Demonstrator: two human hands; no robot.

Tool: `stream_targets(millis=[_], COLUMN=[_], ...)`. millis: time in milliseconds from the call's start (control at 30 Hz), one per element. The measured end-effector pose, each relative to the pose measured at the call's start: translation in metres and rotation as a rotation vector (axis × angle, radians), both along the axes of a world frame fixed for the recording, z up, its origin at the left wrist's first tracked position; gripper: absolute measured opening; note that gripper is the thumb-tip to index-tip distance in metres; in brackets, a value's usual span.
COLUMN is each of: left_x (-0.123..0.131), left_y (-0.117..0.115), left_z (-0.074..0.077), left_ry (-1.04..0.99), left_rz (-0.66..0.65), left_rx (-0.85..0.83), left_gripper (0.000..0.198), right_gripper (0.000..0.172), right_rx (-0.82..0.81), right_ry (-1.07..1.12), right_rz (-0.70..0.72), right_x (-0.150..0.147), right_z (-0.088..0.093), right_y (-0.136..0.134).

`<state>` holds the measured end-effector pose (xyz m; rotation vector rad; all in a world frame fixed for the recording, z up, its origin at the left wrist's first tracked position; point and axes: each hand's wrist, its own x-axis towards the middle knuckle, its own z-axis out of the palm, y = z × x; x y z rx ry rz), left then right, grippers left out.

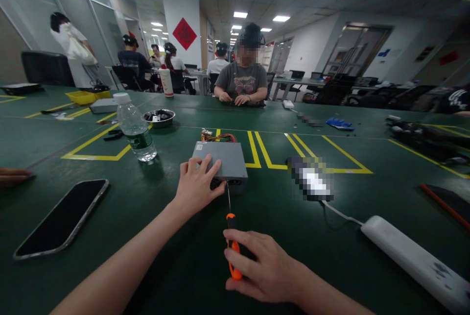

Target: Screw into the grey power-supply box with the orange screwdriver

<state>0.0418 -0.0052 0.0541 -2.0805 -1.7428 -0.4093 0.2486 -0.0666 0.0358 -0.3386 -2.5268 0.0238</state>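
A grey metal power supply box [224,158] lies on the green table [154,217] in front of me, coloured wires [220,136] coming out of its far side. My left hand [196,185] rests on the box's near left corner with fingers curled over it. My right hand [257,266] is closed round the orange and black handle of a screwdriver [231,241]. The thin shaft points away from me and its tip meets the near face of the box.
A water bottle [135,128] and a metal bowl [158,118] stand to the left, a dark phone [62,218] lies near left. A white power strip [414,261] with a cable runs at the right. A person [240,80] sits across the table; others sit behind.
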Motion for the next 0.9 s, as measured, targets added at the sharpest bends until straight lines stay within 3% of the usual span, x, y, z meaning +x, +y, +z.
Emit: stream_targets(millis=[167, 467, 733, 900], left_x=[0.000, 0.000, -0.001, -0.001], left_y=[0.000, 0.002, 0.002, 0.001], left_z=[0.000, -0.002, -0.003, -0.002], left_ry=[0.000, -0.044, -0.018, -0.011], left_rz=[-0.001, -0.015, -0.010, -0.004], left_rx=[0.006, 0.017, 0.014, 0.023], left_gripper=[0.049, 0.049, 0.050, 0.049], right_gripper=[0.038, 0.036, 0.043, 0.035], right_rx=[-0.085, 0.074, -0.009, 0.043], right_ry=[-0.126, 0.067, -0.148, -0.088], right_rz=[0.005, -0.041, -0.029, 0.011], right_x=[0.000, -0.004, -0.001, -0.005], right_z=[0.003, -0.004, 0.005, 0.005], right_y=[-0.002, -0.001, -0.003, 0.002])
